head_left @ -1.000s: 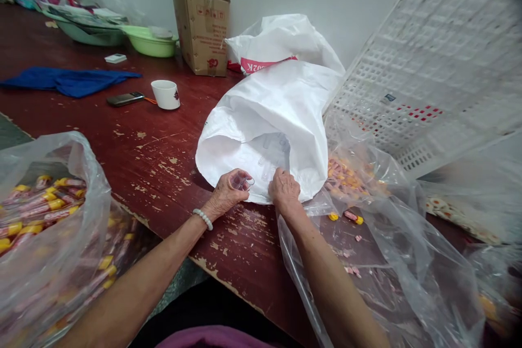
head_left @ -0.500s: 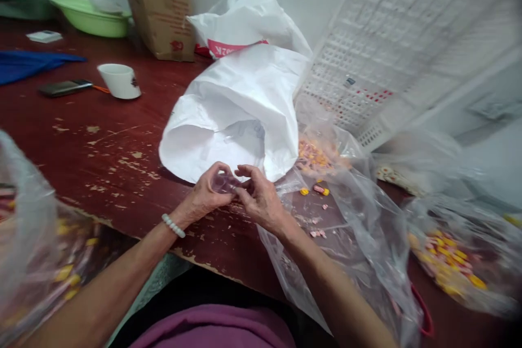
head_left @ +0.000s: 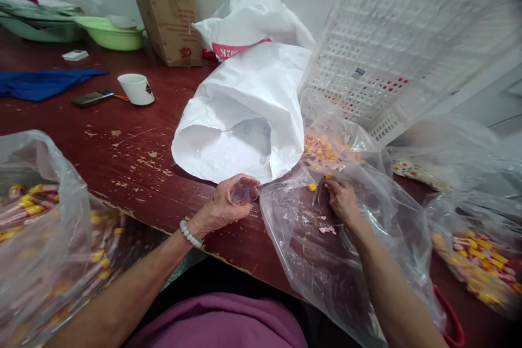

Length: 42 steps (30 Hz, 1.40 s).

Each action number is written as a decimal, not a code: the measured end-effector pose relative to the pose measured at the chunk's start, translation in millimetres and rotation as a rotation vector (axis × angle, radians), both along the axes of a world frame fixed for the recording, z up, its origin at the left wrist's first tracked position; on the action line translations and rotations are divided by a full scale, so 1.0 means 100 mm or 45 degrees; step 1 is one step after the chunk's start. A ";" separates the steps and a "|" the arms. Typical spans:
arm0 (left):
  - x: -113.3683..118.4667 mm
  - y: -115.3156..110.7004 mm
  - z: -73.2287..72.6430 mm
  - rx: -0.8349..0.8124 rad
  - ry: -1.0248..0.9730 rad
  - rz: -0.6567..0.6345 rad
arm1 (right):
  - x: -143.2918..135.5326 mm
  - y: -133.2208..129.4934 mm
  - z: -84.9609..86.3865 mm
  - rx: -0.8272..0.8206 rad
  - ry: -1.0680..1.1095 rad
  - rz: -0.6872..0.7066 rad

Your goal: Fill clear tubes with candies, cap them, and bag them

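Note:
My left hand [head_left: 226, 204], with a pale bead bracelet at the wrist, is curled around a clear, purple-tinted plastic tube-like piece [head_left: 241, 191]. Its round open end faces me; a second, smaller ring shows beside it. My right hand [head_left: 343, 200] reaches down to a clear plastic bag [head_left: 318, 266] lying flat, fingertips drawn together next to small yellow pieces. Whatever those fingers grip is hidden. A yellow cap [head_left: 312, 187] lies left of them, and small pink pieces [head_left: 327, 229] lie below. Beyond my left hand gapes a white sack [head_left: 244, 81], with clear plastic showing inside.
Yellow-and-pink pieces fill clear bags at the left [head_left: 44, 261] and right [head_left: 481, 255]. More small pieces [head_left: 322, 149] lie beneath a tilted white crate [head_left: 387, 38]. A white cup [head_left: 136, 89], phone [head_left: 93, 98], green basin [head_left: 110, 35] and carton [head_left: 171, 22] stand farther back.
My right hand has left my left hand and moved right to the small pieces on the plastic bag. My left hand keeps the clear piece, now with its open end turned toward me.

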<state>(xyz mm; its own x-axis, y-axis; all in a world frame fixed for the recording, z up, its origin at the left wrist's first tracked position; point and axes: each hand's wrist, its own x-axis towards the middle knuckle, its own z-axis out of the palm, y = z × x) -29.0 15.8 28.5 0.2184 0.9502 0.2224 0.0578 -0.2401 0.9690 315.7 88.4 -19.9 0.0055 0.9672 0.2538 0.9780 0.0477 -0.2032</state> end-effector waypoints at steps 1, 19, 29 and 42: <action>0.01 0.00 0.00 0.004 0.007 0.003 | -0.04 -0.04 0.04 0.023 0.086 -0.008; 0.21 -0.20 0.06 0.034 0.339 -0.167 | -1.38 -0.79 0.81 0.028 1.192 0.427; 0.28 -0.28 -0.01 -0.115 0.243 -0.137 | -1.36 -0.70 0.63 0.447 0.998 0.408; -0.02 -0.14 -0.07 -0.263 0.255 0.154 | -0.44 0.63 0.09 0.083 0.311 0.184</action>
<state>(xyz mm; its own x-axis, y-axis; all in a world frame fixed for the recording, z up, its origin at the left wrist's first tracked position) -31.2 2.3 21.7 0.1211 0.9925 -0.0142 0.2684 -0.0189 0.9631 272.2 151.7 -11.3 -0.0626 0.9443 0.3232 0.8824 0.2036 -0.4241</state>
